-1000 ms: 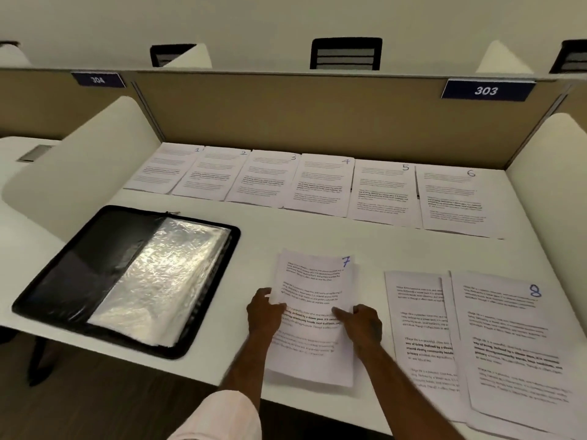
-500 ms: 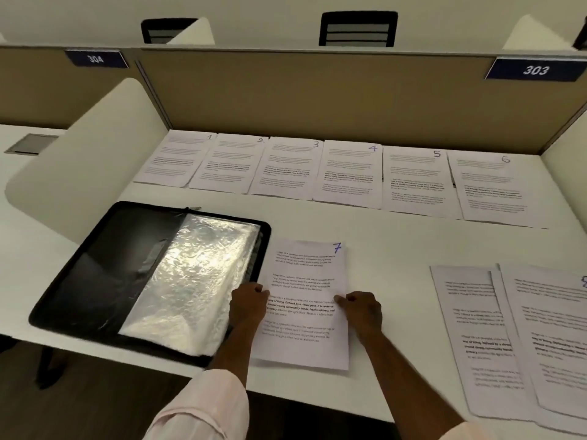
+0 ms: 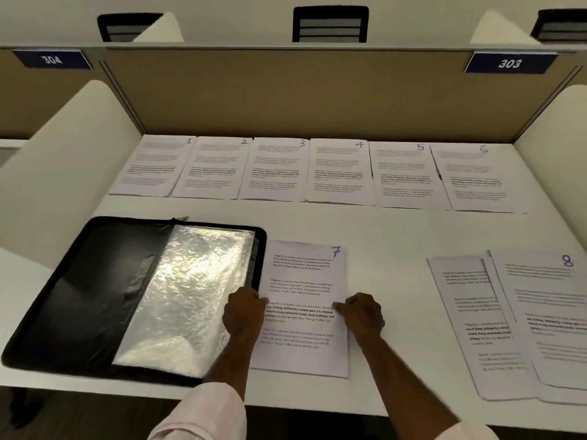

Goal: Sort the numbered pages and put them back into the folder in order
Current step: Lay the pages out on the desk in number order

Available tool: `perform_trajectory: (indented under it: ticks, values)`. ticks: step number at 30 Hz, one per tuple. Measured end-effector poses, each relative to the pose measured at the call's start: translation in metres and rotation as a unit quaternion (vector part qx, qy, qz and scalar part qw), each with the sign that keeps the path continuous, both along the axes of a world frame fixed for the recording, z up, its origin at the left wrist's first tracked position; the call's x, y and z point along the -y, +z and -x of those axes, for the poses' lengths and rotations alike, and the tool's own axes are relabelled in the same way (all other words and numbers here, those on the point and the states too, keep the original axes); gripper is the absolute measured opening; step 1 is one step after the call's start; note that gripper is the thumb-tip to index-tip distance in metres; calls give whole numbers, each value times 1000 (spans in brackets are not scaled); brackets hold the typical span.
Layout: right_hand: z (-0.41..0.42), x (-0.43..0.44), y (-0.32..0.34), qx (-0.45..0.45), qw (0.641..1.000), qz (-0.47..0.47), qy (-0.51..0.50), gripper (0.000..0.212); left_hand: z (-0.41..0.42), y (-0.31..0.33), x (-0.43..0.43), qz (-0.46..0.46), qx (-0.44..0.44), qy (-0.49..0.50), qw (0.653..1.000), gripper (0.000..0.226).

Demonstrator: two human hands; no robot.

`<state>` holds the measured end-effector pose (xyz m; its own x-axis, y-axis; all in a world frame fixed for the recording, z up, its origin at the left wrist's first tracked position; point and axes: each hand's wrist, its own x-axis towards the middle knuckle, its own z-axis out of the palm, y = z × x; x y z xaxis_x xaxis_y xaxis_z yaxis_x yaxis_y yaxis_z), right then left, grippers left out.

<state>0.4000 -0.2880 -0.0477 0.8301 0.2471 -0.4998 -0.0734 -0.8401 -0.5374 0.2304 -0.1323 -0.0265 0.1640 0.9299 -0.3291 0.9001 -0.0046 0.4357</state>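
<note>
Both hands pinch page 7 (image 3: 305, 274) at its long edges.
Open folder (image 3: 79, 296) lies just left of the grip, under the left hand (image 3: 243, 314), right hand (image 3: 362, 315) farther; page's long axis points away.

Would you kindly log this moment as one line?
left hand: grips page 7 left edge | right hand: grips its right edge | pages 1-6: row at back | folder: open, left of page 7
</note>
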Motion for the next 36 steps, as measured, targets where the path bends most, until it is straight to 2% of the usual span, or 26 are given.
perform_trajectory:
  ticks: [9,13,16,20,24,29,32,36]
  values:
    - [-5,7,5,11,999,-37,5,38,-5,6,1,-21,31,-14,999,26]
    - [-16,24,15,70,996,-53,23,42,-26,5,6,-51,99,-82,990,45]
    - [-33,46,22,138,989,-35,43,47,-60,7,22,-81,91,-166,978,58]
    - [-68,90,30,200,979,3,25,61,-110,13,64,-114,63,-264,956,77]
    - [-107,148,38,210,972,93,58,82,-155,13,120,-156,73,-342,924,85]
    - [-165,229,30,255,951,148,91,95,-218,3,196,-175,67,-394,900,89]
    - [-205,281,23,233,952,155,121,110,-258,0,241,-167,55,-410,895,94]
    - [-259,336,18,267,938,158,154,99,-306,-1,294,-175,24,-421,890,98]
